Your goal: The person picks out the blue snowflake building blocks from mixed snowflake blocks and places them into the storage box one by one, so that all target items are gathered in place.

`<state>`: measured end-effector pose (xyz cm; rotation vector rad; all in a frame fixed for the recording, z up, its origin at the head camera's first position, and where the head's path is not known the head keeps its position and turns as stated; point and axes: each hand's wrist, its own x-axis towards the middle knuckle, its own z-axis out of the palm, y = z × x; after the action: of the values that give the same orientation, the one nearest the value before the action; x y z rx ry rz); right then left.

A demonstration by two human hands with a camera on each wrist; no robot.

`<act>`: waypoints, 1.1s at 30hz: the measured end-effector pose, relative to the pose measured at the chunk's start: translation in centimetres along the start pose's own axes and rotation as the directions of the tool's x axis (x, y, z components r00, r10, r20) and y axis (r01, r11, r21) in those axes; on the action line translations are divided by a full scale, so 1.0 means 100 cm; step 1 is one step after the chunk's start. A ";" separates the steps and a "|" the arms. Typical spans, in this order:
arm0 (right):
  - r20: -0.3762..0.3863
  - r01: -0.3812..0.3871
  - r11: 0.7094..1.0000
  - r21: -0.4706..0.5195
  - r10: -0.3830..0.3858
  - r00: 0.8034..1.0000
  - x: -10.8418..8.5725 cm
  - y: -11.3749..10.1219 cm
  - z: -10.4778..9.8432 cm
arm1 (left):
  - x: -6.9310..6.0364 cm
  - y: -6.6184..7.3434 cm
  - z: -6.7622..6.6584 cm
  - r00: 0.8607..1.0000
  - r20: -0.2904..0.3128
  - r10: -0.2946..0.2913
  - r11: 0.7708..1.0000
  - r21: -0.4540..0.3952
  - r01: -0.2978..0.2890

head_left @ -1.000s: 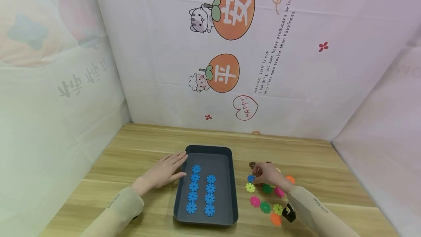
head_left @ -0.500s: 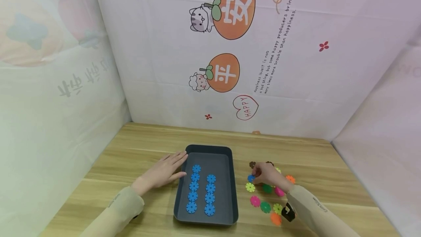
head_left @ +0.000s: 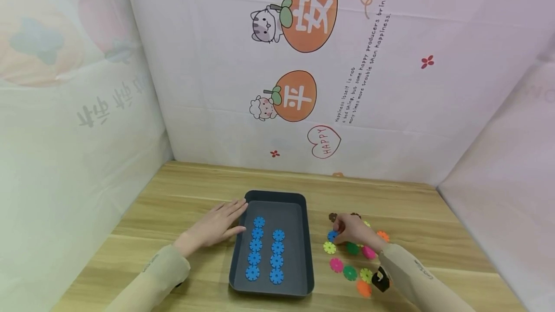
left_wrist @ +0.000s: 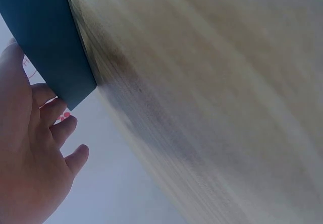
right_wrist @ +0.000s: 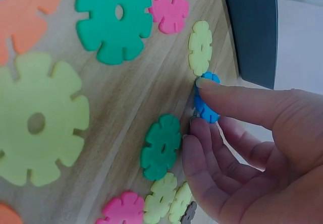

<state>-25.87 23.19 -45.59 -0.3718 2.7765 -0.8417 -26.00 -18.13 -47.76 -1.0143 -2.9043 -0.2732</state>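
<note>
My left hand [head_left: 217, 223] lies with its fingers straight against the left rim of the dark grey tray [head_left: 291, 211]. In the left wrist view those fingers touch the tray's outer wall [left_wrist: 45, 42]. Two columns of blue snowflake discs lie inside, the left column [head_left: 256, 244] longer than the right column [head_left: 277, 260]. Right of the tray, my right hand [head_left: 353, 229] pinches a blue snowflake disc [right_wrist: 206, 100] at the table; the thumb covers part of it. A yellow snowflake disc [right_wrist: 200, 47] lies right beside this blue one.
Loose discs surround my right hand: pink [head_left: 336, 265], green [head_left: 350, 273], yellow [head_left: 366, 276], orange [head_left: 364, 288] and brown [head_left: 332, 217]. Some are partly hidden under the hand. The tray's raised right wall [head_left: 309, 254] stands between them and its inside. Printed cloth walls [head_left: 225, 124] enclose the wooden table [head_left: 195, 182].
The blue disc at my right fingertips has shifted very slightly right and nearer. My left hand, the tray and the discs in it have not visibly moved.
</note>
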 end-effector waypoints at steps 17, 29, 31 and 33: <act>0.007 0.072 0.992 0.107 -0.073 0.997 0.003 -0.018 -0.026 | 0.000 0.001 0.000 1.000 0.000 0.000 1.000 -0.007 0.000; 0.062 0.157 0.984 0.087 -0.163 0.985 0.033 -0.076 -0.023 | 0.000 0.002 0.001 1.000 0.006 -0.006 1.000 -0.007 0.006; 0.079 0.181 0.979 0.089 -0.189 0.979 0.039 -0.085 -0.018 | -0.001 0.002 0.000 1.000 0.003 -0.004 1.000 -0.009 0.004; 0.095 0.190 0.976 0.102 -0.200 0.975 0.046 -0.092 -0.011 | 0.000 0.002 0.000 1.000 -0.001 -0.003 1.000 -0.012 0.003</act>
<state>-28.87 15.02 -40.04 -0.6611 2.6248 -0.9605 -25.83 -17.98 -47.69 -1.0111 -2.9068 -0.2918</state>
